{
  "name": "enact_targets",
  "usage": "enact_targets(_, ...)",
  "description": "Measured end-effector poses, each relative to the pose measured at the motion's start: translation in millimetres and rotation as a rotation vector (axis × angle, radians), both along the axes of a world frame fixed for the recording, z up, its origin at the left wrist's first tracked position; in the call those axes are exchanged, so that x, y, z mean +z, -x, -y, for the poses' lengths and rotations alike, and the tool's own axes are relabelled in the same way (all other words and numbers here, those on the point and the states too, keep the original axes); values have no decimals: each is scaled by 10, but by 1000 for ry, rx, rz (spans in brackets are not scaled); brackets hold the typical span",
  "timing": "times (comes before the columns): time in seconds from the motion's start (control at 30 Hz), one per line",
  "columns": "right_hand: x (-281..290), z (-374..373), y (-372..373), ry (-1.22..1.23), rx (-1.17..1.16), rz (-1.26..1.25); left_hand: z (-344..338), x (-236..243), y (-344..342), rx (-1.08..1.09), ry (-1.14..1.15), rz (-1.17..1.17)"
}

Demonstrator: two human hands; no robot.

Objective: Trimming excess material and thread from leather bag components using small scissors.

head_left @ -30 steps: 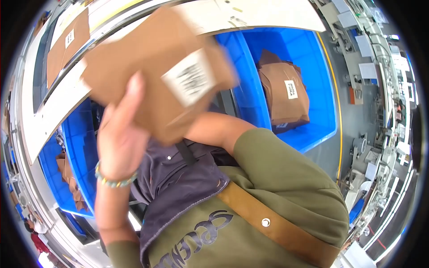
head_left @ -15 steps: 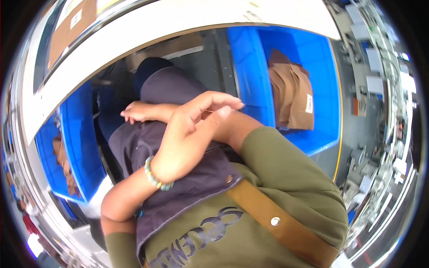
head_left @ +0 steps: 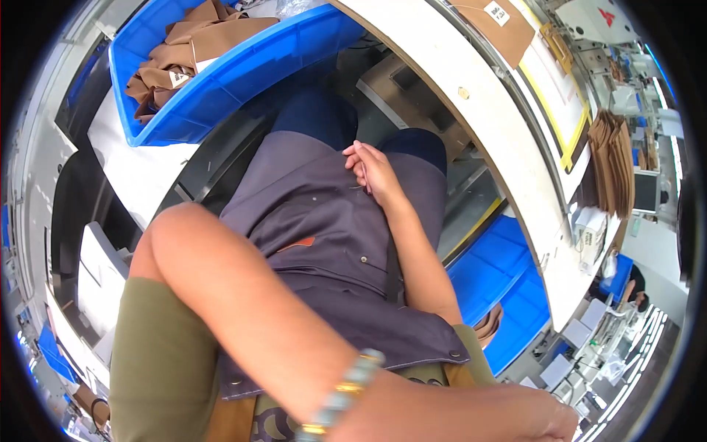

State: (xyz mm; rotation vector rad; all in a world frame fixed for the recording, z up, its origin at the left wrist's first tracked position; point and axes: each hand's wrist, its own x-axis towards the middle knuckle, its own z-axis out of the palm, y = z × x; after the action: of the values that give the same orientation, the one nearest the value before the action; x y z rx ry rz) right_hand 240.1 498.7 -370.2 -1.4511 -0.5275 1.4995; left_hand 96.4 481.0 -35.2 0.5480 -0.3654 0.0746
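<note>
My left arm, wearing a beaded bracelet [head_left: 342, 398], folds across my chest. My left hand [head_left: 515, 412] reaches toward the lower right rim; it is close and blurred, and its fingers are not clear. Over my lap, my right hand [head_left: 374, 171] hangs with its fingers loosely bent and apart, and no object shows in it. Beneath both arms lies a dark grey-purple apron [head_left: 317, 199], with a small orange-brown patch [head_left: 297, 243] on it. The right hand is nearest the apron's upper part, by my knees.
A blue bin [head_left: 243, 92] at the upper left holds brown leather-like pieces [head_left: 224, 40]. Another blue bin [head_left: 486, 272] stands at the right, below a white table edge [head_left: 471, 96]. Folded brown pieces [head_left: 611, 162] lie on that table. A person [head_left: 635, 287] is far off at the right.
My view has swung, shifting the table to the right and a blue bin to the upper left. My left hand has moved from over my lap down across my chest to the right.
</note>
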Motion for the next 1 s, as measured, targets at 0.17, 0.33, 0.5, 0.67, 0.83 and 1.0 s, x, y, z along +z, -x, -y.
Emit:
enact_targets(0.17,21,-164,-10,22,-9,-87,-794,-289,449,499,-586,-34)
enact_targets(0.33,-162,-241,-177,79,-81,-227,-1739,-1364,797,1116,-1276,-838)
enact_targets(0.5,-123,-327,-187,102,-116,-234,-3073,-1916,1264,1367,-1982,-1066)
enact_targets(0.67,-141,-376,-170,122,-125,-243,-3989,-2491,1491,1085,-2270,-1055)
enact_targets(0.83,-148,-357,-178,127,-133,-227,-4187,-2443,1377,636,-2264,-1205)
enact_targets(1.0,-136,-365,-157,124,-102,-196,-4075,-2018,1477,1738,-1648,-1127)
